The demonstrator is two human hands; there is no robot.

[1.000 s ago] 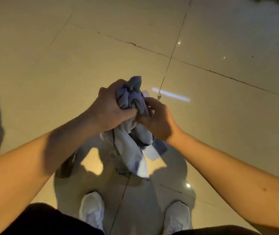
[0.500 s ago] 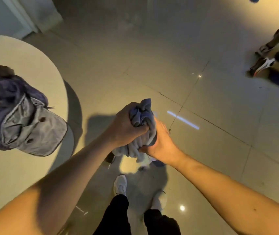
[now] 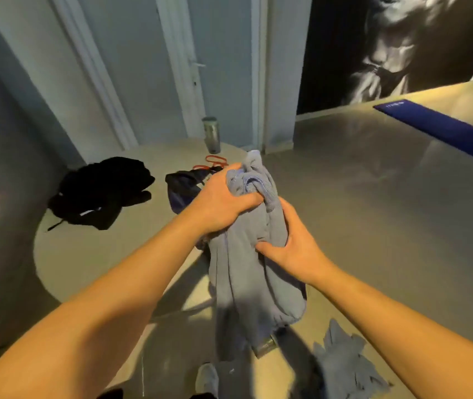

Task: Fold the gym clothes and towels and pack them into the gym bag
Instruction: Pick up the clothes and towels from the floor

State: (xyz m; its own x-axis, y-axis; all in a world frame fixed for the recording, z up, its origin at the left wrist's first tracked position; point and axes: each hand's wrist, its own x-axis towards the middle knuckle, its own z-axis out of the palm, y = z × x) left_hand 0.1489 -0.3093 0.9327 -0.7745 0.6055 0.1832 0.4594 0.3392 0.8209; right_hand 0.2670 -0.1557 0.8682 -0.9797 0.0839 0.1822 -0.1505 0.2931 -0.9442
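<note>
A grey-blue garment [image 3: 246, 277] hangs bunched in front of me, above the near edge of a round table [image 3: 91, 269]. My left hand [image 3: 223, 203] grips its top, fingers curled into the cloth. My right hand [image 3: 290, 249] holds its right side lower down, thumb pressed into the folds. A dark blue bag [image 3: 186, 185] lies on the table just behind my left hand, partly hidden. A black garment [image 3: 100, 191] lies heaped on the table's far left. Another grey-blue cloth [image 3: 344, 367] lies crumpled on the floor at lower right.
A metal bottle [image 3: 211, 135] stands at the table's far edge, with a red band [image 3: 215, 160] beside it. Doors and a wall poster stand behind. A blue mat [image 3: 442, 131] lies on the floor at right. My shoe [image 3: 206, 378] shows below.
The view has swung up from the floor to the table and doors. Both hands still hold the grey-blue garment, which now hangs longer, with my right hand lower on its side.
</note>
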